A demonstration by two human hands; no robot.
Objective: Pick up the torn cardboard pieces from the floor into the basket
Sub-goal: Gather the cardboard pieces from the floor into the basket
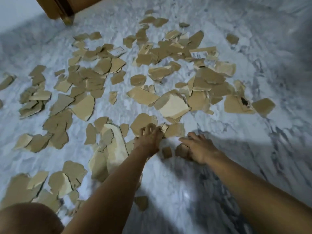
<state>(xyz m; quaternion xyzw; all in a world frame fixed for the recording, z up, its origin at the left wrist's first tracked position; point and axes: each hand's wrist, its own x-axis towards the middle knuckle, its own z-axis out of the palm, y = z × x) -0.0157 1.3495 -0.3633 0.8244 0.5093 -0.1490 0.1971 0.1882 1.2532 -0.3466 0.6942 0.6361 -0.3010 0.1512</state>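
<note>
Several torn brown cardboard pieces point(173, 105) lie scattered over the white marble floor point(185, 191). My left hand point(150, 137) reaches forward at mid-frame, its fingers curled over the near edge of a flat cardboard piece point(141, 121). Just to its right, my right hand point(199, 148) is low over the floor and holds a brown cardboard piece point(182, 151) under its palm and fingers. A small square scrap point(167, 152) lies between the two hands. Both hands are blurred by motion. No basket is in view.
A wooden door frame or furniture foot point(65, 16) stands at the far left. My knee point(27, 218) fills the bottom left corner. Cardboard piles lie thick to the left point(59, 129) and ahead; bare marble with dark veins stretches to the right point(270, 149).
</note>
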